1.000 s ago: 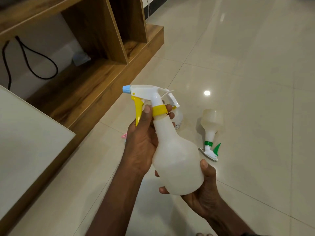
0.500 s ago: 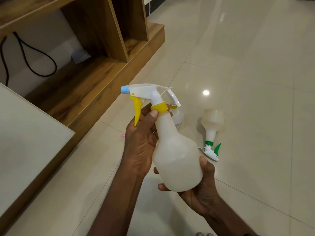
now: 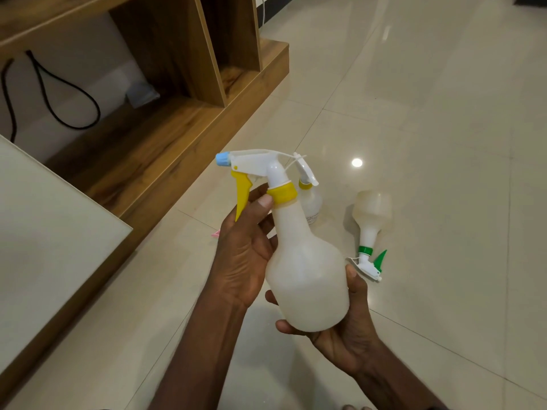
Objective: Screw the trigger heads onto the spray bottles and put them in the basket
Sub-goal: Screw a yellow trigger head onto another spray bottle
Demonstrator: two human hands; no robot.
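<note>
I hold a translucent white spray bottle [image 3: 305, 276] tilted in front of me. Its trigger head [image 3: 260, 164] is white with a blue nozzle, a yellow lever and a yellow collar [image 3: 282, 194]. My left hand [image 3: 245, 250] wraps the bottle's neck, thumb tip pressed on the yellow collar. My right hand [image 3: 352, 329] cups the bottle's base from below. A second bottle with a green collar and green trigger [image 3: 371, 220] lies on the floor to the right. A third small bottle with a yellow collar [image 3: 310, 199] stands partly hidden behind the held one. No basket is in view.
A wooden shelf unit [image 3: 183, 113] with a low plinth runs along the left, with a black cable [image 3: 68, 93] looping on the wall inside it. A pale tabletop corner [image 3: 44, 208] juts in at left. A small pink item [image 3: 216, 233] peeks from behind my left hand. Glossy floor tiles [image 3: 429, 128] spread right.
My left thumb has slid from high on the yellow collar down to its lower edge and the head has turned slightly. The bottle stays in both hands.
</note>
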